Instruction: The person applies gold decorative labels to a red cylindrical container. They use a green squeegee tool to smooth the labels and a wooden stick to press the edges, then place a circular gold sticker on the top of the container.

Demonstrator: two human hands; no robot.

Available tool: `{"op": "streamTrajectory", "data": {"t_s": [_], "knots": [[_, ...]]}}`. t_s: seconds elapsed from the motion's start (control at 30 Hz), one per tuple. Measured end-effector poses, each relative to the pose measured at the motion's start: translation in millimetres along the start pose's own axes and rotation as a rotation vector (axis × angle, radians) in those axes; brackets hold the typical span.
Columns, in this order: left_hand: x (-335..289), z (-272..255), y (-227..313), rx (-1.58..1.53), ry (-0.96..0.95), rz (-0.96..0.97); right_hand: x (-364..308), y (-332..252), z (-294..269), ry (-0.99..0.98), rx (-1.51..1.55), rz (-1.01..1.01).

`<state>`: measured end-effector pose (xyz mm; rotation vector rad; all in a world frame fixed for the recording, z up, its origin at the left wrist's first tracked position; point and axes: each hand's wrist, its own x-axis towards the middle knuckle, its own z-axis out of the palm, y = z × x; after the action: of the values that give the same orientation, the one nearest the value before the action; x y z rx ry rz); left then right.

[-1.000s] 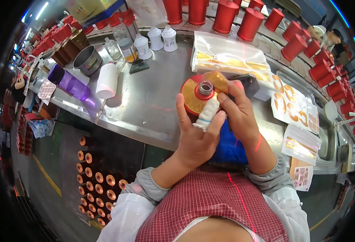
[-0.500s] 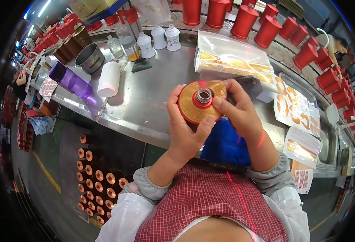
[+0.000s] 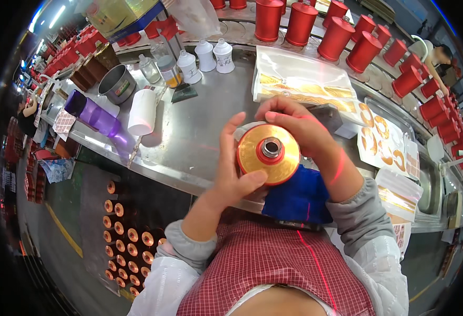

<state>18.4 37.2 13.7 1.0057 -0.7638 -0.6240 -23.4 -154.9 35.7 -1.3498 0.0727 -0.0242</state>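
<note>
Head view: the bottle [image 3: 257,143], with gold top, red rim and open clear neck [image 3: 272,148], is held over the near edge of the bench [image 3: 205,124]. The left hand [image 3: 231,166] grips its left side, thumb laid on the gold top, forefinger raised and apart; its other fingers are hidden. The right hand [image 3: 305,129] arches around the far right rim, fingers bent and close together; whether they pinch the rim cannot be told. A blue cloth [image 3: 297,197] lies nearer the body. Beyond the hands is a gold-printed packet [image 3: 305,79]; to the right, a sheet of gold rings [image 3: 383,142].
</note>
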Motion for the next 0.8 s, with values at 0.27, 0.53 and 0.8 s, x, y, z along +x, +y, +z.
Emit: {"op": "streamTrajectory", "data": {"t_s": [0.27,0.53,0.8], "knots": [[38,-59,-4,0.177,-0.147,-0.057,-82,32,33,0.277,-0.639,-0.385],[8,-2,-21,0.147,0.053,0.190,-105,19,40,0.353,-1.090,-0.469],[-1,4,-8,0.032,-0.024,0.151,-106,24,47,0.378,-1.072,-0.577]]}}
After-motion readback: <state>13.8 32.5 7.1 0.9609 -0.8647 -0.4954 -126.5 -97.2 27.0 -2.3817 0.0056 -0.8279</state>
